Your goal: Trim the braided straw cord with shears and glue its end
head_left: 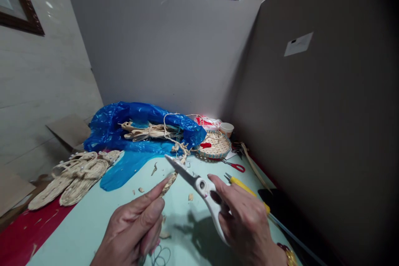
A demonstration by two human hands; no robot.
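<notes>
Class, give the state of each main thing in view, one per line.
White-handled metal scissors, in right hand, blades appear together.
Tan plaited straw strand, pinched in left hand.
Blue plastic bag, crumpled.
Woven straw sandals, soles down.
White cup, upright.
Red-handled scissors, lying flat.
Yellow-handled tool, partly hidden.
Round woven basket, lying flat.

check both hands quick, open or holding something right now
Left hand: closed, pinching a braided strand.
Right hand: closed around the handles of white-handled scissors.

Free room lies over the tabletop [77, 232] left of the hands [137, 222], while a blue bag [107, 126] blocks the way ahead.
</notes>
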